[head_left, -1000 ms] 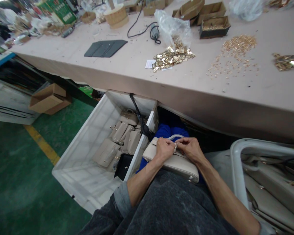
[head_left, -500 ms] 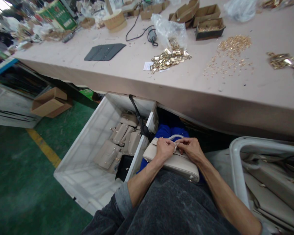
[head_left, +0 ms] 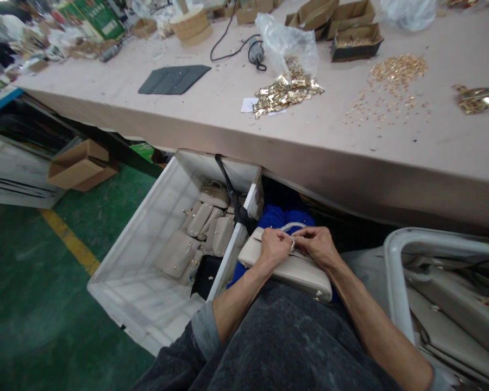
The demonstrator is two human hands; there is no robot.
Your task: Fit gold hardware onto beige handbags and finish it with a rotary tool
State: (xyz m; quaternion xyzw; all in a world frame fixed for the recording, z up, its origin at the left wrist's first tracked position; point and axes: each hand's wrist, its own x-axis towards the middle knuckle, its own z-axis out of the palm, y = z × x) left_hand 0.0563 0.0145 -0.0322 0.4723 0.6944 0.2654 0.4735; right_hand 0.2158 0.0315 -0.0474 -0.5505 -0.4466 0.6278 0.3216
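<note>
A beige handbag point(head_left: 305, 274) with a curved top handle point(head_left: 294, 225) lies across my lap, over blue cloth. A small shiny metal fitting point(head_left: 292, 244) sits at its upper middle, between my fingertips. My left hand point(head_left: 275, 247) is closed, thumb and fingers pinching the fitting from the left while the hand rests on the bag. From the other side, my right hand point(head_left: 317, 245) also pinches at the fitting with bent fingers. The fingertips partly cover the fitting, so its exact shape is hidden.
A white bin point(head_left: 126, 255) on the left holds several beige bags and a black one. Another bin point(head_left: 395, 271) with beige bags stands right. On the covered table point(head_left: 212, 117) lie gold metal plates point(head_left: 285, 95), small gold pieces point(head_left: 395, 73) and a grey panel point(head_left: 173, 79).
Both hands stay at the fitting with only slight finger movement. The view has shifted a little, so the table items sit slightly higher, those on the right farther right.
</note>
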